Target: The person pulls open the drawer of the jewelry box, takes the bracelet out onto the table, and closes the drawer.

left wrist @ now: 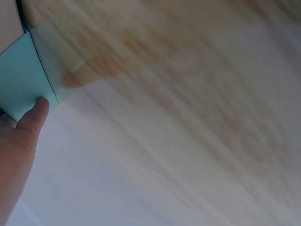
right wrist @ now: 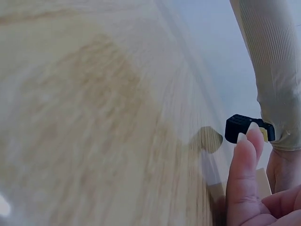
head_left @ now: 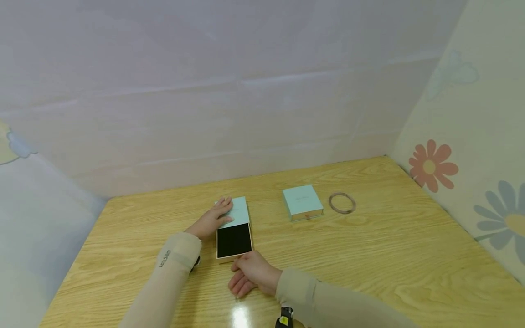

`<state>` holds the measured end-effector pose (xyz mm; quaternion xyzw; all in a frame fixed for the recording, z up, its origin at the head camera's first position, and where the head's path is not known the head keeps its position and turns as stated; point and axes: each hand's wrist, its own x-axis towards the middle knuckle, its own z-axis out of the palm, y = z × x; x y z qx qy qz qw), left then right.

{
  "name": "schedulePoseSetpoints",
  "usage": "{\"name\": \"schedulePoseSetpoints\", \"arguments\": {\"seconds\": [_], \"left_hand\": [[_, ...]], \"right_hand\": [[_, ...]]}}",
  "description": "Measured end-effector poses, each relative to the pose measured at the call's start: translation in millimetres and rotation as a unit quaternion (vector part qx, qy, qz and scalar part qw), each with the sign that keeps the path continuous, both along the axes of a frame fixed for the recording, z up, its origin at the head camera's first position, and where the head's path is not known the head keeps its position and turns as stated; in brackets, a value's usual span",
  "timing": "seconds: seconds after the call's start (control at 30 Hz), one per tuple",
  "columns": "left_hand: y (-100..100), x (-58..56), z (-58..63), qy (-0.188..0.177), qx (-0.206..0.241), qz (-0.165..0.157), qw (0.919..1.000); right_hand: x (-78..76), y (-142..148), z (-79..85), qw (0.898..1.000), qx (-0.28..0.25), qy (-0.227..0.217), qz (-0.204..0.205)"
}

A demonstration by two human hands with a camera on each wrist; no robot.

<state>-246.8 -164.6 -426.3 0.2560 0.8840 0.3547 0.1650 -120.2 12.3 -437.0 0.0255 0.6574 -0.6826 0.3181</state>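
Lying across the pale blue sleeve (head_left: 240,212), my left hand (head_left: 211,221) is bearing on its top with fingers laid out, slightly apart, and thumb extending over the surface. From the sleeve's near end, the black-lined drawer (head_left: 234,241) is projecting toward me, its dark interior showing. At the drawer's front edge, my right hand (head_left: 255,273) is pinching with thumb and forefinger; what exactly is sitting between the tips I am not able to confirm. Risks, in my judgement: too light a left hand would be leaving the sleeve free to slide or twist; too heavy a press would be bowing its top and binding the drawer; an off-centre tug would be jamming the drawer askew or bringing it fully out. Further right, a second box (head_left: 302,200) is standing closed on the counter (head_left: 389,241). Beside it, a brown bangle (head_left: 342,212) is lying flat; a wide sweep of my right hand would be risking both.
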Motion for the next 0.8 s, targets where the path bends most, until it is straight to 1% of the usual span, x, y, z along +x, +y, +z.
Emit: {"name": "schedulePoseSetpoints", "arguments": {"seconds": [0.23,0.6,0.8], "left_hand": [[-0.4,-1.6,-1.0,-0.003,0.002,-0.001,1.0000],[0.1,-1.8,1.5,0.000,0.005,-0.004,1.0000],[0.4,-0.2,1.8,-0.005,0.007,-0.004,1.0000]], "right_hand": [[-2.6,-2.8,-0.2,0.999,-0.006,0.012,-0.031],[-7.9,-5.6,-2.1,0.999,-0.012,0.011,-0.039],[-9.0,-6.4,-1.9,0.999,-0.012,0.005,-0.043]]}}
